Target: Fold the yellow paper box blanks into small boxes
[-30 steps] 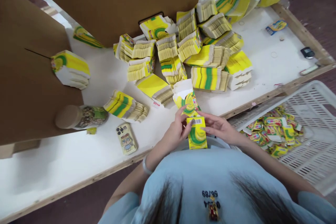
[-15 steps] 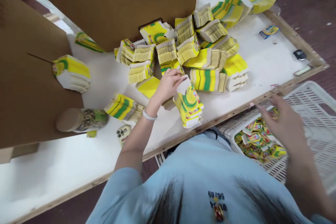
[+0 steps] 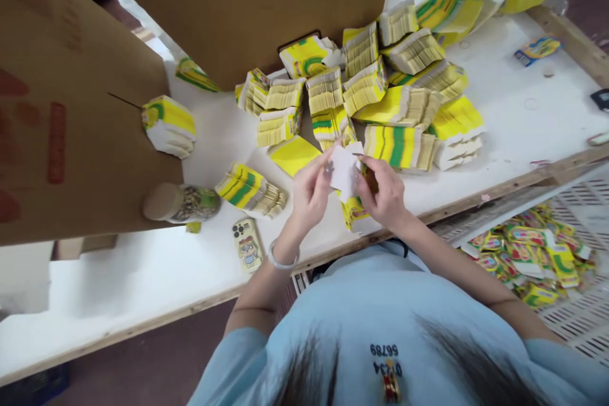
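Both my hands meet over the near edge of the white table. My left hand and my right hand hold one flat carton blank between them, its white inner side up. Just beneath my hands lies a small stack of yellow-green blanks. Behind it, a big heap of bundled yellow-green carton blanks covers the table's middle. A white plastic crate at my right holds several folded yellow boxes.
Large brown cardboard sheets stand at the left and back. A jar with a tan lid lies on its side near a phone. Separate bundles sit at the left and near the front.
A second ago both hands held a folded yellow box. My right hand then went to the crate and came back without the box; my left hand took a blank off the stack. Both hold that blank now.
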Available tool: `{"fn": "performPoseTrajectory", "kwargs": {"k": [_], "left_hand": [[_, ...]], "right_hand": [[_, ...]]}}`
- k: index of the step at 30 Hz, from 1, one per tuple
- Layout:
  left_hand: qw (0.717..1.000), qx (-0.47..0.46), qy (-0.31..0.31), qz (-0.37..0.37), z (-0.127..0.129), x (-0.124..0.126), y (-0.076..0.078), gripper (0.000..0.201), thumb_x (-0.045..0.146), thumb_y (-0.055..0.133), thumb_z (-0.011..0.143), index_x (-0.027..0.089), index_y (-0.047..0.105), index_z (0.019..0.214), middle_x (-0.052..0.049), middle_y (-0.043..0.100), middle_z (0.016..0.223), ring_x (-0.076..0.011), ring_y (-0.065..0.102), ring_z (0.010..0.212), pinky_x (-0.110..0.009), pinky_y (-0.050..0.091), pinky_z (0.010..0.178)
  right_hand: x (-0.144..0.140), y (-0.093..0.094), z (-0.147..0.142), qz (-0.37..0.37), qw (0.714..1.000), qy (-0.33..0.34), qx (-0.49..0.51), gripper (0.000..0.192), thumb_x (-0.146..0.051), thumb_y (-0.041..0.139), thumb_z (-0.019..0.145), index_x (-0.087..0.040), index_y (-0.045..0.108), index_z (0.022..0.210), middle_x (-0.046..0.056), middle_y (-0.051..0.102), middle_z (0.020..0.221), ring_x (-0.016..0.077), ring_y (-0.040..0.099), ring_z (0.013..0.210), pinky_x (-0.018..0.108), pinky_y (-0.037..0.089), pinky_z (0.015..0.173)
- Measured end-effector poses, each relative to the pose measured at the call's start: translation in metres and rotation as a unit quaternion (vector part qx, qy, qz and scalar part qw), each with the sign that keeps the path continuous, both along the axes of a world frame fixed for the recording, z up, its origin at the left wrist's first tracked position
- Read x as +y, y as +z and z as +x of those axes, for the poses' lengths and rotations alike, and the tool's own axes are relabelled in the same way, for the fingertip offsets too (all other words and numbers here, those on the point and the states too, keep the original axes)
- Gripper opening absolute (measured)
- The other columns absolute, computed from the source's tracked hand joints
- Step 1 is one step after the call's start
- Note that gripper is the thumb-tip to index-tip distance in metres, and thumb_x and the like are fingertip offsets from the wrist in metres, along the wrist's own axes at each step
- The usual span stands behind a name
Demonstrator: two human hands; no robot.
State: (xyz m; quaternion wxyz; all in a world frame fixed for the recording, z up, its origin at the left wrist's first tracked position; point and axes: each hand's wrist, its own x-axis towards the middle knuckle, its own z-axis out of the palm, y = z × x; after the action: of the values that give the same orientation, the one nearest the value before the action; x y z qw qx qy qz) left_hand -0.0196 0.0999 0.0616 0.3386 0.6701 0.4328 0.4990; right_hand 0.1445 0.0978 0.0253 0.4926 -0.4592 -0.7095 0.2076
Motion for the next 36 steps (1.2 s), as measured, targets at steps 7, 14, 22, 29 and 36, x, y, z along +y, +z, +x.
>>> {"fn": "performPoseTrajectory", "kwargs": {"k": [7, 14, 22, 29, 36], "left_hand": [[0.975, -0.023, -0.210, -0.067, 0.025, -0.027, -0.040, 0.107, 0.061, 0.060, 0.093, 0.029, -0.012, 0.165, -0.021, 0.034, 0.165, -0.0332, 0.044, 0.149, -0.050, 0.040, 0.120], [0.992, -0.040, -0.059, -0.105, 0.023, -0.038, -0.040, 0.053, 0.056, 0.053, 0.099, 0.016, 0.062, 0.133, -0.010, 0.074, 0.111, -0.0214, 0.070, 0.097, -0.033, 0.058, 0.089], [0.970, -0.149, 0.047, -0.184, 0.034, -0.064, -0.031, 0.067, 0.050, 0.054, 0.101, 0.034, 0.021, 0.158, -0.004, 0.074, 0.107, -0.0113, 0.065, 0.066, -0.026, 0.056, 0.066], [0.950, -0.141, -0.040, -0.276, 0.021, -0.097, -0.049, 0.049, 0.047, 0.065, 0.095, 0.023, 0.050, 0.134, -0.003, 0.070, 0.089, -0.0127, 0.064, 0.068, -0.024, 0.053, 0.061], [0.949, -0.205, 0.014, -0.240, 0.017, -0.100, -0.053, 0.034, 0.051, 0.052, 0.101, 0.027, 0.056, 0.124, -0.002, 0.066, 0.089, -0.0142, 0.061, 0.073, -0.028, 0.051, 0.069]], "right_hand": [[-0.017, 0.016, 0.008, 0.005, 0.999, -0.030, 0.038, 0.035, -0.042, 0.037, 0.106, -0.025, 0.065, 0.119, 0.008, 0.076, 0.106, 0.0286, 0.070, 0.116, 0.051, 0.049, 0.110], [-0.023, 0.016, 0.004, -0.095, 0.982, -0.059, 0.150, 0.021, -0.042, 0.055, 0.101, -0.023, 0.064, 0.102, 0.002, 0.077, 0.083, 0.0182, 0.073, 0.070, 0.029, 0.059, 0.066], [-0.044, 0.001, 0.012, -0.126, 0.958, 0.031, 0.257, 0.047, -0.032, 0.074, 0.091, -0.030, 0.051, 0.132, 0.001, 0.076, 0.096, 0.0158, 0.075, 0.081, 0.029, 0.061, 0.076], [-0.070, -0.006, 0.036, -0.271, 0.936, 0.138, 0.176, 0.020, -0.036, 0.062, 0.099, -0.022, 0.074, 0.107, 0.003, 0.076, 0.088, 0.0155, 0.073, 0.078, 0.026, 0.060, 0.070], [-0.081, -0.019, 0.031, -0.223, 0.963, 0.097, 0.119, 0.031, -0.038, 0.057, 0.102, -0.024, 0.066, 0.127, 0.008, 0.080, 0.105, 0.0169, 0.076, 0.080, 0.028, 0.064, 0.070]]}}
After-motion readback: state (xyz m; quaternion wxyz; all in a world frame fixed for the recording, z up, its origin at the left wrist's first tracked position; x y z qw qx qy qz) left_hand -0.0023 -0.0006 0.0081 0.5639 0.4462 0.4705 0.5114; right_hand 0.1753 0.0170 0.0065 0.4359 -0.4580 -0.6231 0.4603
